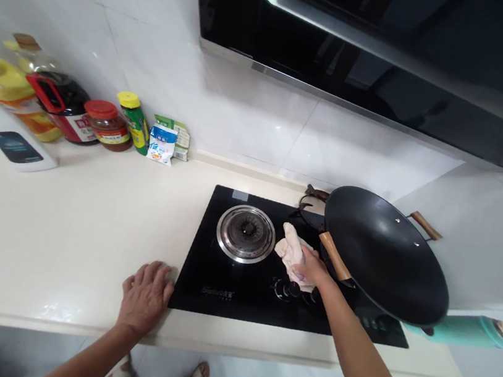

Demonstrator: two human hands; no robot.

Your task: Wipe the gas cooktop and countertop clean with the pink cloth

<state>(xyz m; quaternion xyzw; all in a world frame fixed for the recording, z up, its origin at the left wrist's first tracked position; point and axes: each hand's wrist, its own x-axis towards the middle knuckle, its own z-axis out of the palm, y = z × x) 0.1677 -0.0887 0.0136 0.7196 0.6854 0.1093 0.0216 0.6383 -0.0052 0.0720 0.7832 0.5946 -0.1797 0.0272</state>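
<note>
My right hand is closed on a pale cloth, which is bunched against the black glass cooktop between the left burner and the wok. Its far end sticks up in a fold. My left hand lies on the counter beside the cooktop's left edge, fingers slightly bent and holding nothing. The left burner is bare, with a shiny metal ring. Just right of the cloth, a large black wok with wooden handles sits tilted over the right side of the cooktop. Control knobs show near my right hand, partly covered.
A black range hood hangs low over the cooktop. Along the wall stand a white jug, a dark sauce bottle, a red-lidded jar, a green bottle and small packets. A teal object lies right of the wok.
</note>
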